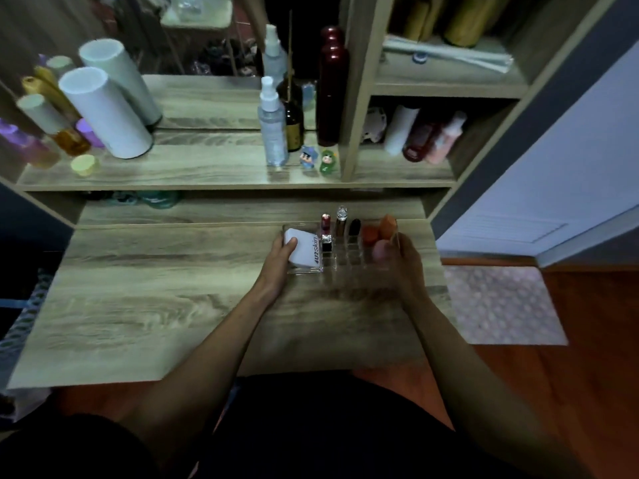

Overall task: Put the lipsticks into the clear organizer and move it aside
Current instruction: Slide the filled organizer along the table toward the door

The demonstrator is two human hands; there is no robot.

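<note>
1. Hands come first. The left hand [281, 257] holds the left end of the clear organizer [340, 250], fingers closed on it, with the thumb resting on a white box [304, 248] that sits in the left part.
2. Lipsticks stand up in the little holes in the middle: a red lipstick [325, 231], a silver-topped lipstick [341, 221] and a black lipstick [354, 229].
3. To the right of them sit two orange sponges [378, 231] and a pink sponge [381, 251], in the right part of the organizer.
4. The right hand [406, 262] is closed on the right end of the organizer. So both hands grip it, and I think it is ready to be moved aside.
5. What could go wrong: the lipsticks are tall and thin. If the organizer tips or moves too fast, they could fall over or drop out. The plastic looks smooth, so it could slip from the fingers.
6. The organizer is at the far right part of a wooden desk [155, 299]. The desk edge is near on the right, so a push that way could send it onto the floor [587, 375].
7. Above is a shelf [173, 171] with white tubes [107, 112], a spray bottle [273, 133], a dark red bottle [332, 88] and two little toys [316, 160]. The room is dim.
</note>
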